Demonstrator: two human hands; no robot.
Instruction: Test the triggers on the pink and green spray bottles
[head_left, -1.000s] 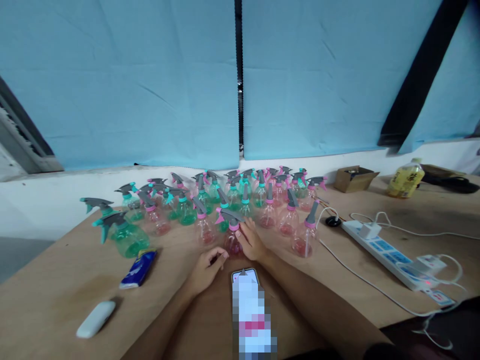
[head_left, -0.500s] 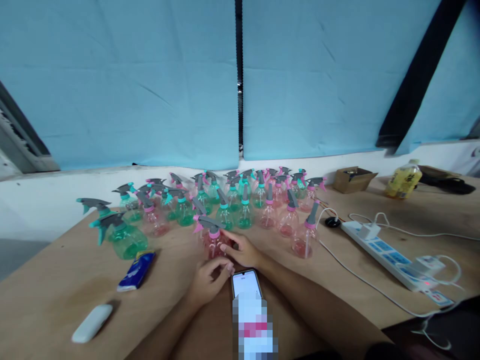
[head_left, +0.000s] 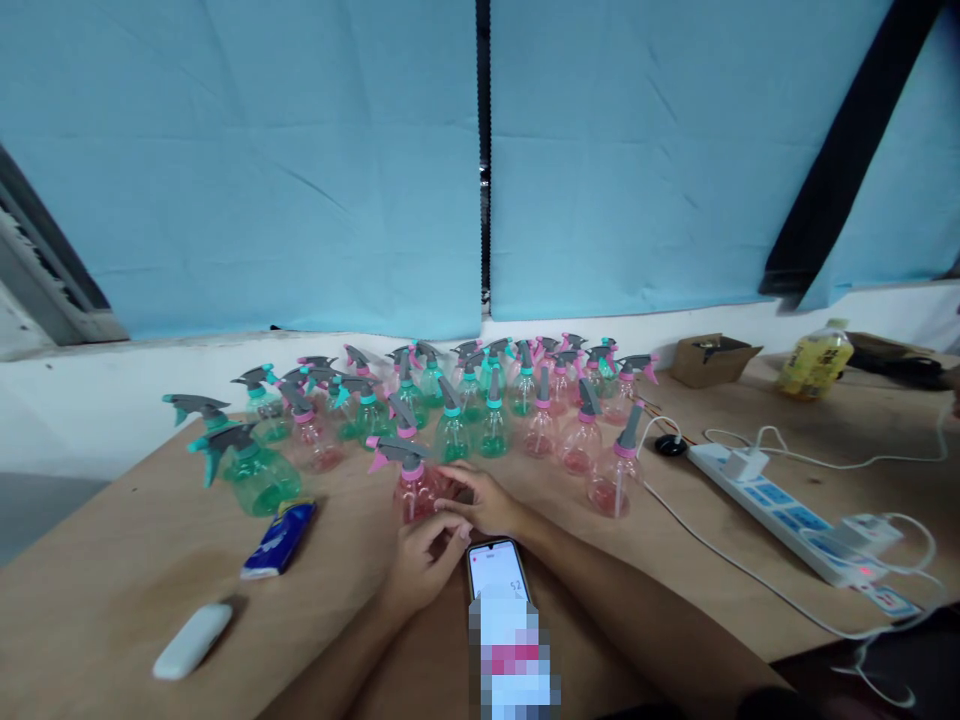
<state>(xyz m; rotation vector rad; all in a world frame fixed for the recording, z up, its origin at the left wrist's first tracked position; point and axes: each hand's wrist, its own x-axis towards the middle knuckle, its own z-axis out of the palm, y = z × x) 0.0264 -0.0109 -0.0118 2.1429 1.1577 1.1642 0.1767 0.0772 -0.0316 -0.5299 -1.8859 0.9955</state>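
A clear pink spray bottle (head_left: 417, 498) with a grey and pink trigger head stands upright on the table, its nozzle pointing left. My right hand (head_left: 484, 502) is at its right side, with fingers and thumb around that side. Just in front of the bottle rests my left hand (head_left: 429, 560), loosely curled, thumb apart from the fingers and nothing visible in it. It hides the bottle's base. Below both hands lies a phone (head_left: 496, 568) with its screen lit, partly pixelated. Behind, several pink and green spray bottles (head_left: 453, 432) stand in rows.
To the left lie a blue packet (head_left: 280, 540) and a white oval case (head_left: 193, 642). On the right, a power strip (head_left: 780, 520) has plugs and white cables. A cardboard box (head_left: 712, 360) and a yellow-labelled bottle (head_left: 816, 362) stand at the back right.
The pink spray bottle by my hands has shifted left and its nozzle points further left. The phone screen now shows large digits. The view has shifted slightly.
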